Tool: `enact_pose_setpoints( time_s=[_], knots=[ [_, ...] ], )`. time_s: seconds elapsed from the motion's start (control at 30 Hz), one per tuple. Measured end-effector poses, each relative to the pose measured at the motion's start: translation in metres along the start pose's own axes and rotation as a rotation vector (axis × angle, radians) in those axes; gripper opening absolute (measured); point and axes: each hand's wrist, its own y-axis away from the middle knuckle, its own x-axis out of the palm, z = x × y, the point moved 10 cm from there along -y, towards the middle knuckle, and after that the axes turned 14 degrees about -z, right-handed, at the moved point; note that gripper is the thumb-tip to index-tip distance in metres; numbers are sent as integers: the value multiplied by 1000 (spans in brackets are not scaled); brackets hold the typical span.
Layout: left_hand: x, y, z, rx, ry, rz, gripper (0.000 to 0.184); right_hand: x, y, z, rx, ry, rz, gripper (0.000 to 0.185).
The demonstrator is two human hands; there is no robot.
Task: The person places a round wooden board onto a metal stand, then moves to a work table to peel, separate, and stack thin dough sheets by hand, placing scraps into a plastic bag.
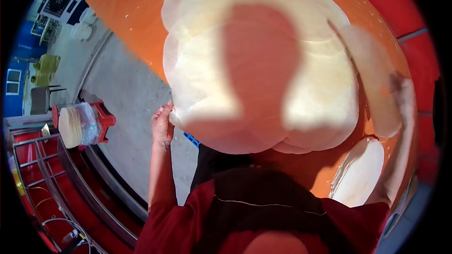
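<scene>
Thin pale round sheets (197,70) overlap in a broad, scalloped layer on the orange table (136,23). At its lower left edge, my left hand (163,116) pinches the rim of a sheet between closed fingers. On the right, my right hand (401,88) is blurred by motion and holds a separate pale round sheet (372,77), which is tilted and seen nearly edge-on beside the layer. A stack of similar round sheets (360,174) lies at the lower right, near my right forearm. A dark shadow falls across the middle of the layer.
Left of the table is a grey floor (127,80). A red stool (106,121) there bears a plastic-wrapped stack of pale rounds (77,126). Metal racks (40,160) stand at the lower left, a chair (41,99) farther back. Red panels (386,0) border the right side.
</scene>
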Motion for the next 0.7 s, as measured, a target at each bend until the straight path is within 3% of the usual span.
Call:
enact_pose_setpoints(
  time_s=[0.07,0.13,0.17,0.23,0.33,0.37,0.4,0.43,0.47,0.53,0.57,0.63,0.67,0.7],
  knots=[
    [-7,-7,0,-7,-88,125,11,59,38,107,-442,699,27,25],
    [6,5,-8,30,-141,201,13,130,100,155,-821,1068,117,26],
    [15,12,-12,32,-181,246,10,165,137,168,-1027,1220,143,28],
    [12,-1,-11,191,-333,333,12,236,197,153,-1221,1109,212,19],
    [27,-8,-26,361,-503,371,16,313,224,88,-991,968,588,19],
    [34,-8,-35,463,-596,373,17,318,210,68,-866,1016,632,22],
    [41,-7,-44,563,-688,377,18,316,192,72,-824,832,604,25],
    [52,0,-55,698,-779,411,19,299,155,58,-479,678,532,27],
    [58,0,-54,613,-749,473,20,287,131,78,-453,508,470,29],
    [72,1,-52,445,-691,599,23,259,118,156,-493,528,200,14],
    [82,6,-45,111,-424,729,33,225,90,157,-580,766,103,16],
    [94,-2,-29,-269,-417,722,42,213,100,199,-565,801,27,14],
    [99,0,-22,-454,-418,709,46,222,118,220,-606,638,2,20],
    [121,3,-41,-270,-242,659,52,214,112,212,-628,634,6,20]
  ],
)
